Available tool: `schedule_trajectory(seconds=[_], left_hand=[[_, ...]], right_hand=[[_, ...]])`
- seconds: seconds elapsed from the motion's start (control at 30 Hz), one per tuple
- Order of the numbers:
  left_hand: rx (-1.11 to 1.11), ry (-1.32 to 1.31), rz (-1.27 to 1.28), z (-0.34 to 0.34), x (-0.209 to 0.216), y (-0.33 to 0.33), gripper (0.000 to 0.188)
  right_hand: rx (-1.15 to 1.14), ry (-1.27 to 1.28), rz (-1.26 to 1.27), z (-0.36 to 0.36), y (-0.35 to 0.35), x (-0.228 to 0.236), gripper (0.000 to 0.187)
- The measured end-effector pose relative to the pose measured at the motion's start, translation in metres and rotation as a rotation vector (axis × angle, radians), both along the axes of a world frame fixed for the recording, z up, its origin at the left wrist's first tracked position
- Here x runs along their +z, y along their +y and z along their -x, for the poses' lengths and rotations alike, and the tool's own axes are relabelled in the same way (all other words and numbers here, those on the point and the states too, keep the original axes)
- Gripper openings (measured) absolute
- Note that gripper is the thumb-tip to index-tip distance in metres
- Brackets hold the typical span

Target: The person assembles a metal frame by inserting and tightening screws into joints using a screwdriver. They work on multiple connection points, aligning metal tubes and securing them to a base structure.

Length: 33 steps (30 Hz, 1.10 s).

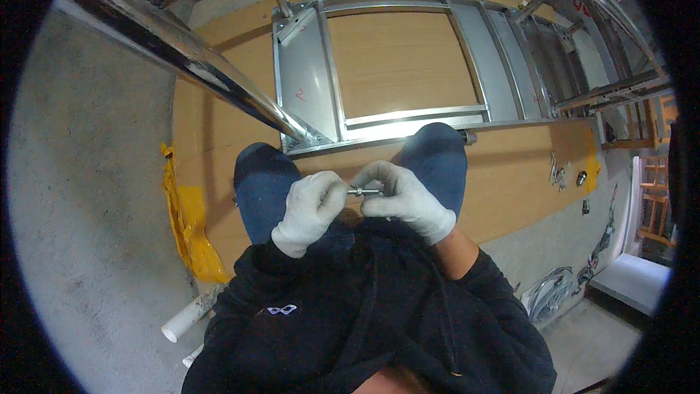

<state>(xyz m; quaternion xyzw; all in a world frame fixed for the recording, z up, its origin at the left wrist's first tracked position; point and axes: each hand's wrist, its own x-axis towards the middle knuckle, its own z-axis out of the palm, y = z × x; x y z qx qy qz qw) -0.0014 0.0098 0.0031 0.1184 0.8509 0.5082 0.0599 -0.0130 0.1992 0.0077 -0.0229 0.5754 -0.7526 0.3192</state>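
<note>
Pointing sideways | metal bolt (364, 192), long axis left-right (head end unclear) | left hand (311, 208), right hand (408, 201) pinching it

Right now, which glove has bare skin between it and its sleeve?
The right glove: bare forearm shows between it and the right sleeve. The left glove meets the left sleeve.

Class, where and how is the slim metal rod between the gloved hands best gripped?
Probably by its ends, from left and right: the slim metal rod lies crosswise, its middle exposed between the left hand and right hand.
</note>
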Motion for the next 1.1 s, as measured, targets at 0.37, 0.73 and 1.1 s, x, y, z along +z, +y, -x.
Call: schedule_trajectory(seconds=[0.37,0.73,1.1], left_hand=[[-0.005,-0.029,-0.021,0.0,-0.004,-0.002,0.016],[0.01,-0.07,-0.056,0.0,-0.006,-0.003,0.019],[0.001,-0.113,-0.04,0.001,-0.002,-0.002,0.018]], right_hand=[[0.041,0.022,-0.037,0.0,0.002,0.002,0.029],[0.064,-0.009,-0.066,0.002,0.003,0.002,0.029],[0.023,-0.04,0.032,-0.004,-0.003,-0.006,0.031]])
